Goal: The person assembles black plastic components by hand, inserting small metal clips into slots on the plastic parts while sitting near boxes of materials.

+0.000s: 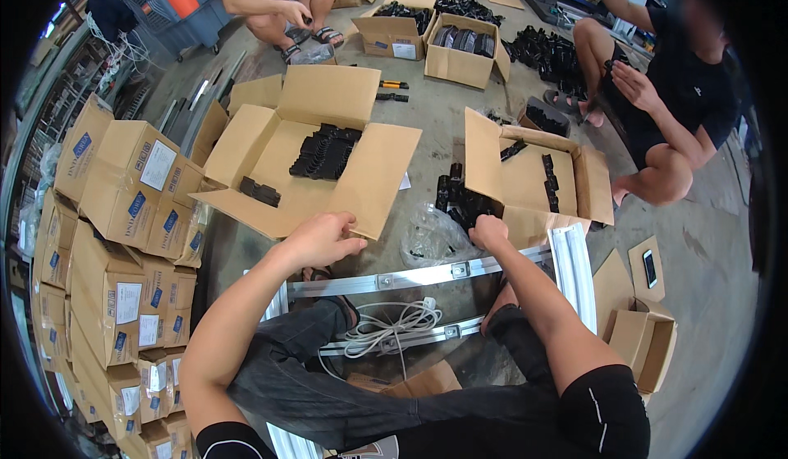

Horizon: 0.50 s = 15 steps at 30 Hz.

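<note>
Left hand [324, 242] palm down at the near corner of a flap of the left carton [328, 94], loosely bent; from above, cannot tell whether pinching the cardboard or only passing over it in view. Right hand [489, 233] at the near edge of the pile of black parts [455, 195] on the floor between two cartons, with fingertips turned away from the camera; cannot tell whether gripping a part. Just left of that, a crumpled clear plastic bag [431, 233], with small dark contents hard to make out. More black parts in the left carton, packed in rows, and a few in the right carton [483, 159]. Below, a silver metal frame [419, 277], partly hidden by forearms and legs, around a coiled white cable [394, 328]. At upper left, a co-worker [283, 0] cut off by the top edge, holding something dark, too small to identify; at upper right, another co-worker [694, 90], with head blurred.
</note>
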Tool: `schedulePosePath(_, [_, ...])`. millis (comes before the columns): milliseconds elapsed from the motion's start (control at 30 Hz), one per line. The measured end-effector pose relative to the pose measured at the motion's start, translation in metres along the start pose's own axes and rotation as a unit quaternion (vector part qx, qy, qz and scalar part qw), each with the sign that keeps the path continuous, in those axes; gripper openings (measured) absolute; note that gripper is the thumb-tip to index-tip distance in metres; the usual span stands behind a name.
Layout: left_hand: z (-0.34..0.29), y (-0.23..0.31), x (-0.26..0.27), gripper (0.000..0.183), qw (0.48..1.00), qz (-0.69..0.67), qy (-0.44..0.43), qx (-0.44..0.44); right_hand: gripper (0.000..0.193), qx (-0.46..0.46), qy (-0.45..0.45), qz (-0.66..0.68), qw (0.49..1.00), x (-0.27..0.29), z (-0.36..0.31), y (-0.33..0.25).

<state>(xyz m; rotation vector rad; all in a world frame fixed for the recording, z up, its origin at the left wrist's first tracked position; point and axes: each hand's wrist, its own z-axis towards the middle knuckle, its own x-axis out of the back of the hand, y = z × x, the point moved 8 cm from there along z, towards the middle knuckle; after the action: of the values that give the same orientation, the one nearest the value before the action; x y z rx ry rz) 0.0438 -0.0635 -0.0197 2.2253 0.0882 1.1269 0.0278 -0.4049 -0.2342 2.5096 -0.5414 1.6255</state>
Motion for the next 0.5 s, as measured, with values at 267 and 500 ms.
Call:
schedulePosePath(267, [-0.005, -0.015, 0.026, 0.054, 0.984, 0.152, 0.078, -0.043, 0.038, 0.063, -0.025, -0.044, 0.997, 0.011, -0.012, -0.018])
schedulePosePath(500, [-0.024, -0.029, 0.064, 0.046, 0.972, 0.187, 0.14, -0.028, 0.04, 0.109, 0.014, -0.059, 0.992, 0.051, -0.011, -0.04])
